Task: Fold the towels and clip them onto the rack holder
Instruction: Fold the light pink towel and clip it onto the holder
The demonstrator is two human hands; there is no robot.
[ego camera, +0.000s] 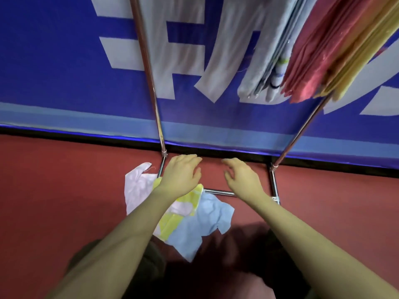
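Observation:
Three loose towels lie on the red floor by the rack's base: a pale pink one (137,186), a yellow-and-pink patterned one (172,216) and a light blue one (203,221). My left hand (182,175) hovers above them with relaxed fingers, holding nothing. My right hand (241,178) reaches forward over the floor between the rack's legs, fingers loosely spread and empty. The metal rack (151,72) rises in front of me. Folded towels hang from it at upper right: grey-white (265,67), red (313,61) and yellow (356,67).
A blue banner with white lettering (64,72) covers the wall behind the rack. The rack's base bars (218,192) lie on the red floor (54,190). My dark trousers show at the bottom of the view.

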